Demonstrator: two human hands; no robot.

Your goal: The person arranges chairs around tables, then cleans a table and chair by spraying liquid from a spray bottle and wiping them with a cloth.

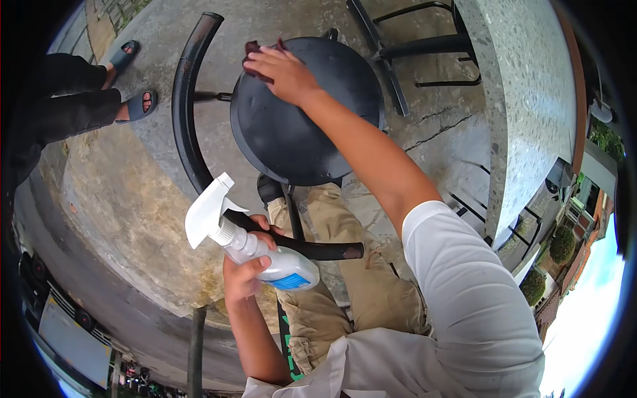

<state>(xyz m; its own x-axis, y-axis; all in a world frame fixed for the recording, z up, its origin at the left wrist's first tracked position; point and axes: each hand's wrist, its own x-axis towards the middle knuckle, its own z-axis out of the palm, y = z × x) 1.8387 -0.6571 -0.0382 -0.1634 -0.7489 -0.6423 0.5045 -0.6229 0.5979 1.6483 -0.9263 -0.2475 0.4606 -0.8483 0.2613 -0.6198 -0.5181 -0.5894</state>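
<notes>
My left hand is closed around a clear spray bottle with a white trigger head and a blue label. The bottle is tilted, its nozzle end toward the upper left, and it overlaps the black curved chair rail. My right hand reaches across the round black chair seat and presses a dark red cloth onto its far left edge. Part of the cloth is hidden under the palm and fingers.
The chair's curved rail runs along the seat's left side. A speckled stone tabletop stands to the right, with black metal legs beside it. At upper left, a person's sandalled foot rests on the stained concrete floor.
</notes>
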